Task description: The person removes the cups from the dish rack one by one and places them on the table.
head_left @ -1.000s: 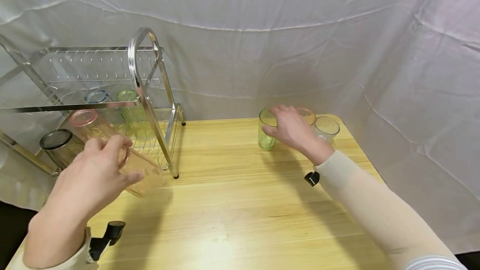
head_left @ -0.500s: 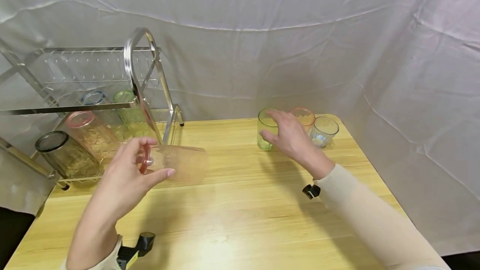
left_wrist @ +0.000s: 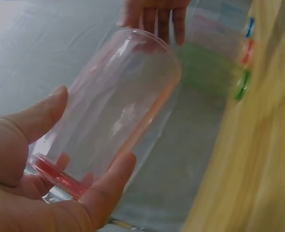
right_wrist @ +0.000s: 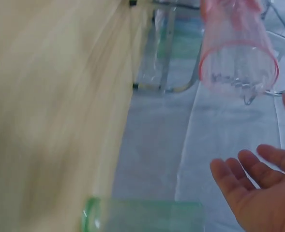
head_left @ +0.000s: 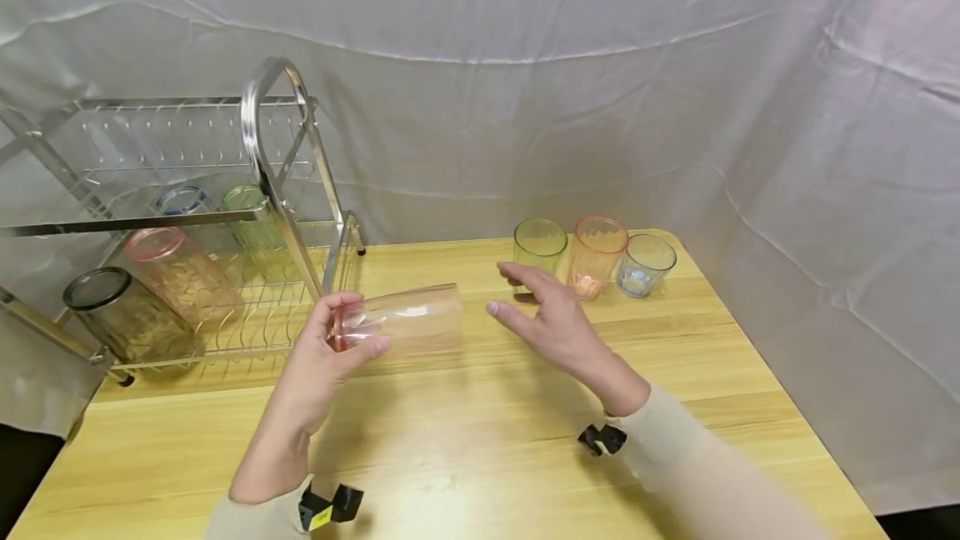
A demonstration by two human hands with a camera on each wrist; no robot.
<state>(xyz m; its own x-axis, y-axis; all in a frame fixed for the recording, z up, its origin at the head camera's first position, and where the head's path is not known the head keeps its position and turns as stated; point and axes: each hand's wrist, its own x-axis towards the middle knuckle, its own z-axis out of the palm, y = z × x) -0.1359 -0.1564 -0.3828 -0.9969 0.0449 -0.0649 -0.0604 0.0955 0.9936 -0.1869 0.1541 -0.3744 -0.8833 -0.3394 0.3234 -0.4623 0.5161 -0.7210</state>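
My left hand (head_left: 318,361) grips a clear pink glass (head_left: 408,319) by its thick base, thumb on the near side. The glass lies sideways in the air over the table, its mouth toward the right. To its right, my right hand (head_left: 558,327) has its fingers spread and holds nothing; a gap separates it from the glass's rim. Behind that hand stand a green glass (head_left: 542,244), an orange-pink glass (head_left: 597,252) and a short clear glass (head_left: 647,265), all upright. In the left wrist view, fingers curl round the pink base (left_wrist: 60,176).
At left stands a two-tier metal dish rack (head_left: 300,248). Its lower tier holds a dark glass (head_left: 135,319), a pink-based glass (head_left: 180,269), a blue-based glass (head_left: 187,202) and a green one (head_left: 258,232), bases up. Grey cloth (head_left: 465,132) hangs behind the wooden table (head_left: 465,457).
The left hand has carried the pink glass rightward from beside the rack to mid-table, levelling it. The right hand has drawn back from the green glass, toward the left and nearer.
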